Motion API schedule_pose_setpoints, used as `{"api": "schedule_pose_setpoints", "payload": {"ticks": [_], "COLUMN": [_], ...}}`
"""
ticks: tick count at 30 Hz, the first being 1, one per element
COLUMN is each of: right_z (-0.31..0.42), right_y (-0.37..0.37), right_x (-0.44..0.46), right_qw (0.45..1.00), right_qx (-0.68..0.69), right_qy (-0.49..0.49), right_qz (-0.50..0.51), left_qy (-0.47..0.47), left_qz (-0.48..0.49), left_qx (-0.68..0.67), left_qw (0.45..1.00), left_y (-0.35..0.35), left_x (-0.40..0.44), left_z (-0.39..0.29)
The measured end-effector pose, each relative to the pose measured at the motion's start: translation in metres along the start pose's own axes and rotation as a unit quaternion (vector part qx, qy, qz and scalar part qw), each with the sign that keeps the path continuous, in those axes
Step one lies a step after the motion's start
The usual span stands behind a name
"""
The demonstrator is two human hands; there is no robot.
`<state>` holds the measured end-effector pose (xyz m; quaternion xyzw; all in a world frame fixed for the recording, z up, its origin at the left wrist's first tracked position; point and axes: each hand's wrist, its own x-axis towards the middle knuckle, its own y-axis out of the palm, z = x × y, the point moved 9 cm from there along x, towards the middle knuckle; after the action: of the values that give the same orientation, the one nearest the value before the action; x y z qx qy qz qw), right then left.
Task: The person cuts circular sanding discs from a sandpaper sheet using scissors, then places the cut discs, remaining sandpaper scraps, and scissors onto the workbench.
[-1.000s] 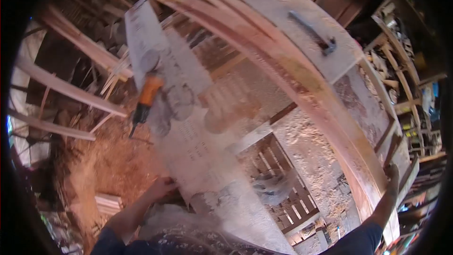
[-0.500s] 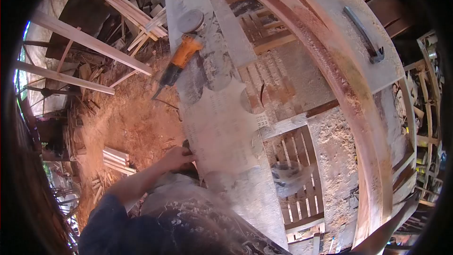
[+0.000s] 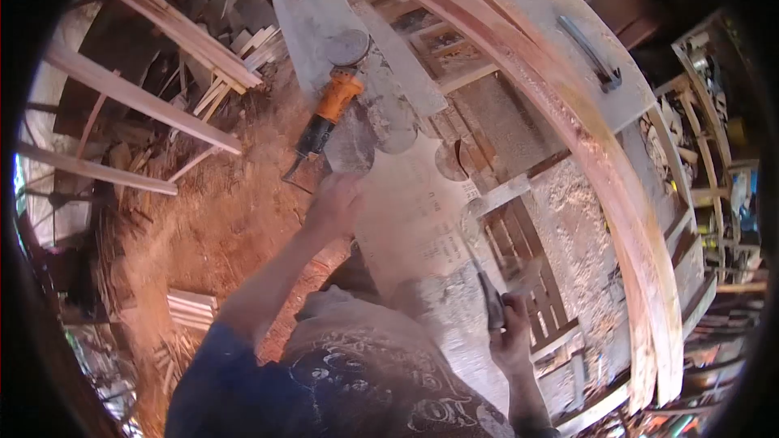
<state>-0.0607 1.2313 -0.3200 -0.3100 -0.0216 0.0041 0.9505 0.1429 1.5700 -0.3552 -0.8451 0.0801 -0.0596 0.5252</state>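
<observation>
A pale sheet [image 3: 414, 215] with scalloped cut-outs and printed lettering lies on the long dusty board. My left hand [image 3: 337, 199] is at the sheet's left edge, its fingers smeared by motion. At the sheet's lower right, my right hand [image 3: 511, 332] is closed on a dark, narrow object [image 3: 491, 300] whose kind I cannot make out. Above my left hand, an orange and black disc sander [image 3: 337, 97] rests on the board, its round pad [image 3: 347, 47] turned up and its cord hanging off the left side.
Long curved timber pieces [image 3: 584, 142] arch along the right side of the bench. A hammer-like tool [image 3: 591, 53] lies beyond them. Slatted wood [image 3: 527, 255] shows beside the board. Sawdust [image 3: 211, 235] covers the floor at left, near stacked offcuts [image 3: 191, 308] and long sticks [image 3: 146, 97].
My left hand has moved up along the sheet's edge. My right hand has come into view at the lower right with the dark object. The camera view has shifted slightly.
</observation>
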Motion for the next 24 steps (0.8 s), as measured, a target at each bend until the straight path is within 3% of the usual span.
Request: {"api": "schedule_pose_setpoints", "payload": {"ticks": [1, 3, 4, 6, 7, 10, 13, 17, 19, 20, 22, 24], "right_z": [-0.002, -0.024, -0.024, -0.013, -0.018, -0.017, 0.001, -0.011, -0.012, -0.007, 0.02, 0.041], "right_y": [0.012, 0.036, 0.04, 0.043, 0.05, 0.066, 0.08, 0.105, 0.132, 0.149, 0.156, 0.161], "right_x": [-0.016, -0.059, -0.074, -0.095, -0.108, -0.124, -0.122, -0.134, -0.146, -0.151, -0.15, -0.148], "right_qw": [0.999, 0.991, 0.991, 0.984, 0.979, 0.959, 0.938, 0.919, 0.886, 0.837, 0.848, 0.85], "right_qx": [-0.013, -0.037, -0.049, -0.111, -0.079, -0.091, -0.207, -0.118, 0.149, 0.316, 0.345, 0.371], "right_qy": [0.04, 0.124, 0.116, 0.134, 0.183, 0.267, 0.256, 0.358, 0.426, 0.433, 0.385, 0.358], "right_qz": [0.014, 0.036, 0.034, 0.043, 0.043, -0.027, -0.105, -0.119, -0.104, -0.11, -0.114, -0.111], "left_qy": [0.049, 0.033, 0.027, -0.022, -0.048, -0.138, 0.008, 0.056, 0.053, 0.035, -0.004, -0.115], "left_qz": [-0.037, -0.024, -0.017, 0.062, 0.103, 0.285, 0.206, 0.134, 0.136, 0.185, 0.283, 0.425], "left_qx": [0.029, 0.084, 0.112, 0.014, -0.033, -0.099, -0.035, 0.064, 0.034, -0.014, -0.107, -0.246], "left_qw": [0.998, 0.996, 0.993, 0.998, 0.993, 0.943, 0.978, 0.987, 0.989, 0.982, 0.953, 0.864], "left_y": [0.006, 0.025, 0.03, 0.037, 0.041, 0.059, 0.051, 0.031, 0.02, 0.028, 0.046, 0.082], "left_x": [0.014, 0.038, 0.047, 0.066, 0.072, 0.069, 0.066, 0.04, 0.029, 0.022, 0.005, -0.024], "left_z": [-0.001, 0.008, 0.011, 0.027, 0.034, 0.049, 0.041, 0.031, 0.035, 0.045, 0.068, 0.096]}}
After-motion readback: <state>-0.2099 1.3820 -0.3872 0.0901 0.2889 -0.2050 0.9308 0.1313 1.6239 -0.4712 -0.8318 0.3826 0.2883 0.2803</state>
